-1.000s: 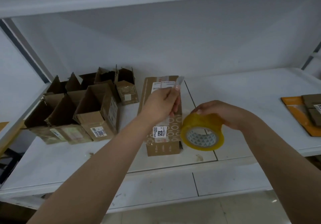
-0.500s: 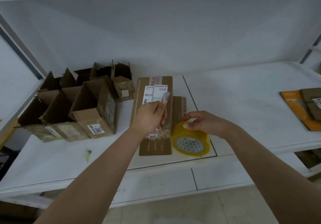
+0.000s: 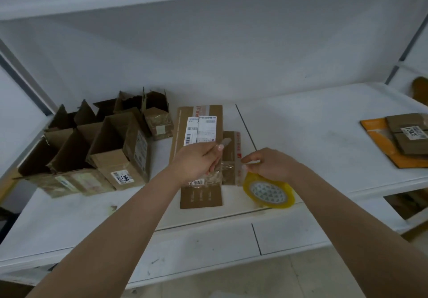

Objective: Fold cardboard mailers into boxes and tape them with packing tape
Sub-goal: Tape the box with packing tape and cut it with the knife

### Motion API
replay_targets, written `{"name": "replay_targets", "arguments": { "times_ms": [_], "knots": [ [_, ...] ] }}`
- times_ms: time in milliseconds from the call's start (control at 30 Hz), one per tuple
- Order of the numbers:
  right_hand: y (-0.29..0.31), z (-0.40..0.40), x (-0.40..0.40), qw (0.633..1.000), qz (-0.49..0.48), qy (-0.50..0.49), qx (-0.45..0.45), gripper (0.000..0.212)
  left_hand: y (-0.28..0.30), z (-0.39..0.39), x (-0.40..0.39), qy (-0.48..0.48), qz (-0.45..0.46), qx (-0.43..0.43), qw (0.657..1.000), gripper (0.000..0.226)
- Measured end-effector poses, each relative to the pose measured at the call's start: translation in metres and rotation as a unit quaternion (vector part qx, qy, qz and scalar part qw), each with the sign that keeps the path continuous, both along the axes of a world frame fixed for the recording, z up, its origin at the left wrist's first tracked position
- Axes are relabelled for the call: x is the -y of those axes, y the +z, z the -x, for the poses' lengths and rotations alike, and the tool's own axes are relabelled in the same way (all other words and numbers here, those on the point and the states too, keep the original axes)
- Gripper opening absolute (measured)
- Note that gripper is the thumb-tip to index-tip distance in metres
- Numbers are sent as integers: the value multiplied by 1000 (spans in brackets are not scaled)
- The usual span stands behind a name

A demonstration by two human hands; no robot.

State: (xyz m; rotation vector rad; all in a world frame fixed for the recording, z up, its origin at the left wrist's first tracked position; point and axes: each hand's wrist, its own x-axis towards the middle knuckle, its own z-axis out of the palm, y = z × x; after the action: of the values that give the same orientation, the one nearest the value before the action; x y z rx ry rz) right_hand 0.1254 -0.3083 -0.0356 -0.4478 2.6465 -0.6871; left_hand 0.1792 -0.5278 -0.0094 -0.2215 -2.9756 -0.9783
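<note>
A long brown cardboard box [image 3: 201, 121] with white shipping labels lies on the white shelf [image 3: 312, 135], its side flap [image 3: 229, 156] spread to the right. My left hand [image 3: 196, 161] is over the box's middle and pinches the free end of a clear tape strip [image 3: 228, 165]. The strip runs rightward across the box to a yellow tape roll [image 3: 268, 190]. My right hand [image 3: 266, 163] grips the roll's upper edge, just right of the flap. The roll's lower rim sits at the shelf's front edge.
Several folded open-topped boxes [image 3: 111, 149] stand clustered at the left of the shelf. Flat brown mailers [image 3: 407, 133] lie on an orange envelope [image 3: 379, 145] at the right. A shelf board overhangs above.
Both hands have come down toward the box. The roll has moved right and lower, drawing the tape strip out across the box. The left hand still holds the tape end.
</note>
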Motion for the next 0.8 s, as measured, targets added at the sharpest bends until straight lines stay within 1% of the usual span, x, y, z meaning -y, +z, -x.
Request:
{"name": "replay_targets", "arguments": {
  "times_ms": [67,133,167,233,300,367,467,600,667,733,767,800],
  "knots": [
    [0,-2,-4,995,-95,15,-21,44,3,1,-3,-12,52,16,998,49],
    [0,-4,-6,993,-113,26,-18,50,5,0,-3,-19,90,18,996,49],
    [0,-5,-8,994,-101,31,-14,51,7,-1,-2,-20,99,21,995,49],
    [2,-7,-13,998,-45,37,7,49,9,-3,0,-34,113,37,992,48],
    [5,-10,-14,998,12,40,37,42,12,-6,-1,-57,133,63,987,46],
    [7,-12,-13,998,18,43,43,36,17,-6,-6,-74,164,91,979,44],
    [10,-17,-13,999,2,19,33,36,26,-3,-22,-77,198,118,970,45],
    [12,-25,-10,1000,-2,-6,-2,34,31,-2,-41,-42,273,121,954,44],
    [12,-28,-7,1000,4,-18,-12,34,30,0,-48,-24,327,116,938,48],
    [10,-29,-6,999,27,-37,-3,31,27,0,-52,-10,374,107,921,50],
    [9,-28,-7,998,44,-50,6,29,28,0,-49,-11,372,108,922,49],
    [8,-27,-10,996,57,-61,14,27,29,1,-44,-20,340,114,933,46]
  ]
}}
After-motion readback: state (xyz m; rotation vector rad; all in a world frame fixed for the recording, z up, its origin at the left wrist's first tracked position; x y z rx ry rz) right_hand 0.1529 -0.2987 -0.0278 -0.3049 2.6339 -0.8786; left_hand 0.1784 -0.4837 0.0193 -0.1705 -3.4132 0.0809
